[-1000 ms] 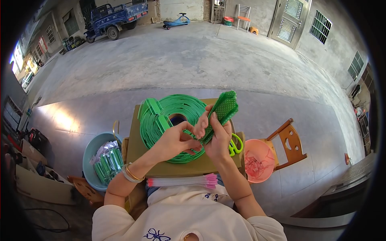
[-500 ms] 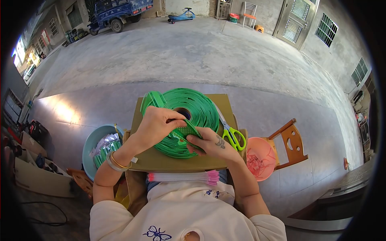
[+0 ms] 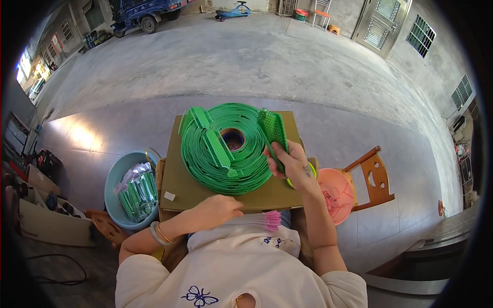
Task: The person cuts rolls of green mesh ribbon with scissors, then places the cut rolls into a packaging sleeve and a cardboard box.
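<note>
My right hand (image 3: 294, 163) is closed on a folded stack of green dotted strips (image 3: 273, 128), holding it up over the right side of a cardboard box (image 3: 177, 197). My left hand (image 3: 218, 211) is at the box's front edge with its fingers partly stretched out, and no object shows in them. Just beside it, on my lap, lies a bundle of thin clear strips with pink ends (image 3: 271, 220). A big coiled roll of green strip (image 3: 205, 169) lies flat on the box, its loose dotted end (image 3: 218, 146) across the top. Yellow-green scissors (image 3: 311, 170) are mostly hidden behind my right hand.
A blue basin (image 3: 110, 192) with packets of green strips (image 3: 138, 195) stands at left. At right, a pink basin (image 3: 347, 192) holds thin reddish pieces, beside a wooden chair (image 3: 377, 179). A blue three-wheeled truck (image 3: 146, 13) and a ride-on toy (image 3: 233, 11) are farther off.
My left hand has let go of the green strips and moved down toward the pink-ended bundle. My right hand has lifted the folded strips up and to the right, now in front of the scissors.
</note>
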Action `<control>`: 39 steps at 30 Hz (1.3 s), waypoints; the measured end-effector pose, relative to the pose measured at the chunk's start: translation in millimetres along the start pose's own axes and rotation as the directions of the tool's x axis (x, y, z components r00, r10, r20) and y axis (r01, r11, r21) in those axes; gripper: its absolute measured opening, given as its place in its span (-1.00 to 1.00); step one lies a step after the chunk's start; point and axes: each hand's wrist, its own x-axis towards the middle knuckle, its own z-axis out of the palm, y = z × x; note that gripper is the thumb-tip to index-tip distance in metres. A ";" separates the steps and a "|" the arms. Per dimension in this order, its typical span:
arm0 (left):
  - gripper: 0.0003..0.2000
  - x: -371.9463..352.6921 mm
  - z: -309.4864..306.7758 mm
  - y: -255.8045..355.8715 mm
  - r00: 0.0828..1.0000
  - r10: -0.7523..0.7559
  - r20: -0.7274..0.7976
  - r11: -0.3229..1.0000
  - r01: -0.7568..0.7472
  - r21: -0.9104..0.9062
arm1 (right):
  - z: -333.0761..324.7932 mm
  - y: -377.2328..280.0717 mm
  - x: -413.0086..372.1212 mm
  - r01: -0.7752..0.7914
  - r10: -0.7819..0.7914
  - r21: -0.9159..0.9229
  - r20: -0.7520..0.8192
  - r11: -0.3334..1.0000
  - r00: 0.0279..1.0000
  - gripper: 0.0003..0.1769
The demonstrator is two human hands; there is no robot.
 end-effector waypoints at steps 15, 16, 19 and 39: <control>-0.93 -4.3 24.8 -2.8 0.977 -0.205 -0.056 0.971 0.210 0.114 | 1.4 3.6 2.6 0.022 -0.023 0.024 0.016 0.999 1.000 -0.76; -0.93 -4.5 21.3 -0.8 0.974 -0.218 -0.069 0.973 0.222 0.062 | 1.3 3.7 2.4 0.016 -0.016 0.026 0.017 1.000 1.000 -0.76; -0.90 -4.0 6.2 6.3 0.960 -0.264 -0.099 0.961 0.253 -0.109 | -0.8 4.5 3.1 0.029 -0.030 0.048 0.035 0.998 0.999 -0.76; -0.90 -15.6 22.3 3.0 0.973 -0.188 -0.135 0.980 0.177 -0.087 | 0.1 4.5 2.3 0.020 -0.022 0.031 0.065 0.999 0.998 -0.73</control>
